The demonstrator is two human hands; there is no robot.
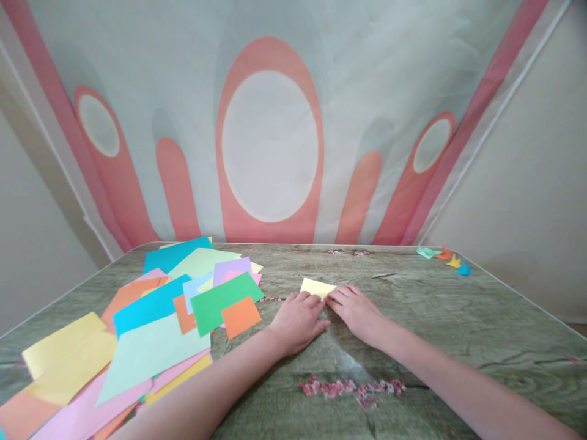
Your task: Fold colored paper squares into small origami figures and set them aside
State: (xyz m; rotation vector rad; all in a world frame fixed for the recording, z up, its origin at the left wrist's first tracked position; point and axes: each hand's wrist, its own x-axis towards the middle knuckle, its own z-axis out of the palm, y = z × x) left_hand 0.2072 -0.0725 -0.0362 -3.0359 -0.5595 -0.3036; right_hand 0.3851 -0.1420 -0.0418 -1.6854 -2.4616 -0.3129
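Note:
A small pale yellow sheet of paper (315, 286) lies on the table in front of me, its far edge showing beyond my fingers. My left hand (300, 321) rests on its near left part, fingers bent together and pressing it down, the thumb pointing right. At the paper's right side, my right hand (355, 311) holds the edge with its fingertips. The two hands almost touch. The near side of the paper is hidden under my fingers, so I cannot tell how it is folded.
Many loose coloured paper sheets (156, 348) overlap on the table's left, close to my left forearm. Small folded paper figures in green (428, 252), orange (444, 253), yellow (454, 261) and blue (463, 268) stand at the back right. A printed cloth (270, 232) hangs behind the wood-patterned table (435, 318).

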